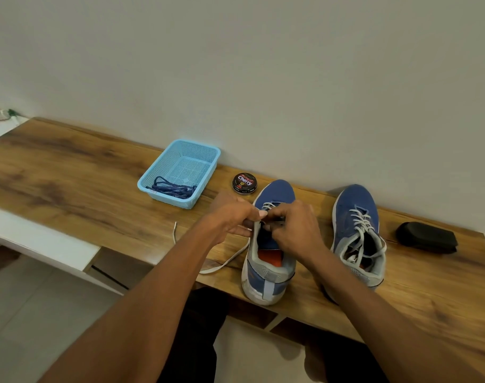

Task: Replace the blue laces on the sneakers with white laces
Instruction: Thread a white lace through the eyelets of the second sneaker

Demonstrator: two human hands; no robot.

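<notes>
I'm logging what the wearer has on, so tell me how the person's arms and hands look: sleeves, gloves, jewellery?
Both forearms are bare as far as the frame shows, with no sleeves in view. The left hand and right hand wear no gloves, and no watch, ring or bracelet shows. Short, pale fingernails are visible on the left hand.

**Blues, whites and wood grain around your fingers**

Your fingers (259, 215) are pinching a white lace (227, 261) over a blue sneaker (271, 244) that is showing a grey collar, an orange insole and a white sole. Right of your fingers, the second blue sneaker (355, 233) is wearing white laces (360, 219). Left of and beyond your fingers, dark blue laces (172, 189) are lying in a light blue mesh-patterned basket (208, 157). Just beyond your fingers, a black tin (244, 183) is showing red and white lettering. Brown wood grain is streaking the table (70, 175).
</notes>
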